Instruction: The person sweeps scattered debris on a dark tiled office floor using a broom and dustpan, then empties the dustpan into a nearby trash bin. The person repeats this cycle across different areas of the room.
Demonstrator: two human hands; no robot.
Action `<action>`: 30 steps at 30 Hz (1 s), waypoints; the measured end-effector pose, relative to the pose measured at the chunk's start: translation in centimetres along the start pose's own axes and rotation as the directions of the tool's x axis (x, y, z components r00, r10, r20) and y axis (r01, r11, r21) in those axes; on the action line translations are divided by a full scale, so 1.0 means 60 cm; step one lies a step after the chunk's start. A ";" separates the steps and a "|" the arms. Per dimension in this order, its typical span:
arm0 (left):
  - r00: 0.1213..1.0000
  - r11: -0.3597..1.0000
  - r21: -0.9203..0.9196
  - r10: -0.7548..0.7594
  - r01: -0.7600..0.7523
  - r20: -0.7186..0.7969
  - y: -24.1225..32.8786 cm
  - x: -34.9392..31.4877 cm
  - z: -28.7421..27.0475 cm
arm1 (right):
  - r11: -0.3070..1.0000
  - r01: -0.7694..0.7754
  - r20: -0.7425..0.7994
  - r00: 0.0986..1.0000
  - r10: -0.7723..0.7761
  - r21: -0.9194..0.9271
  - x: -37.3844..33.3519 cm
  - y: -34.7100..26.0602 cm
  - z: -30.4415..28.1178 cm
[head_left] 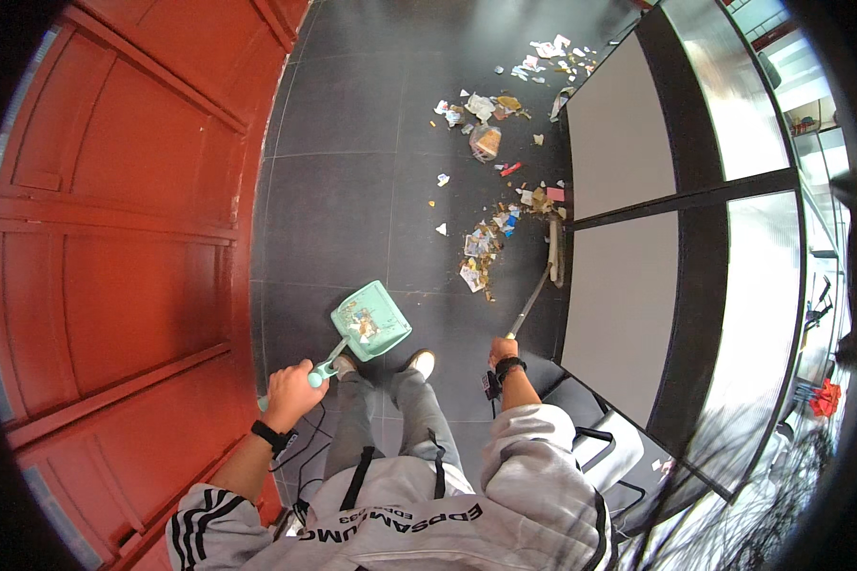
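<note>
My left hand (pixel 293 388) is wrapped round the handle of a light green dustpan (pixel 383 314). Some scraps of rubbish (pixel 363 325) lie in its pan, just ahead of my feet. On the other side, my right hand (pixel 504 351) grips the stick of a broom (pixel 555 249), whose head is beside the grey partition. Left of the broom head, a pile of paper scraps and crumbs (pixel 480 249) is strewn over the dark tiles. Farther off lie a crumpled plastic-wrapped tub (pixel 486 143) and more litter (pixel 481 107).
Red panelled doors (pixel 152 181) run along the left. A grey partition with black frame (pixel 622 305) stands close on the right. White paper bits (pixel 548 55) lie at the far end. A chair (pixel 611 449) stands by my right elbow; cables hang near my left wrist.
</note>
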State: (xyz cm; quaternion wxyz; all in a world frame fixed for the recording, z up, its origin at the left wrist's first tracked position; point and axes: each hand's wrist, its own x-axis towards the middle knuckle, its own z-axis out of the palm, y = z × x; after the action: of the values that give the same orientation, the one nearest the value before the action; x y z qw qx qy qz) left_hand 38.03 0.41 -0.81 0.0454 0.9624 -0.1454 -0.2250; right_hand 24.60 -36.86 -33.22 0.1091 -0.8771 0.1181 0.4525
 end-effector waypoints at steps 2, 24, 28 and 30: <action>0.999 1.000 0.002 -0.027 0.027 0.028 0.006 0.007 -0.006 | 0.984 -0.015 -0.041 0.999 0.008 -0.177 -0.038 -0.001 0.002; 0.998 0.990 -0.140 0.042 -0.036 0.040 -0.046 -0.003 -0.010 | -0.026 -0.385 0.383 0.906 0.180 0.923 -0.404 -0.075 0.086; 0.998 0.979 -0.200 0.046 -0.035 0.048 -0.077 -0.015 -0.009 | 0.099 -0.241 0.228 0.965 0.127 0.965 -0.472 -0.137 0.078; 0.996 0.977 -0.210 0.046 -0.030 0.070 -0.095 -0.022 -0.009 | -0.155 -0.375 0.402 0.891 0.214 0.914 -0.485 -0.172 0.093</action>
State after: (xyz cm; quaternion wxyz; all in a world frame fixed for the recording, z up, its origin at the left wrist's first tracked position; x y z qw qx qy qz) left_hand 38.60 6.26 -0.65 0.1450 0.9402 -0.1410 -0.2740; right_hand 7.12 -22.27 -11.67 0.6104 -0.4371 0.5978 0.2811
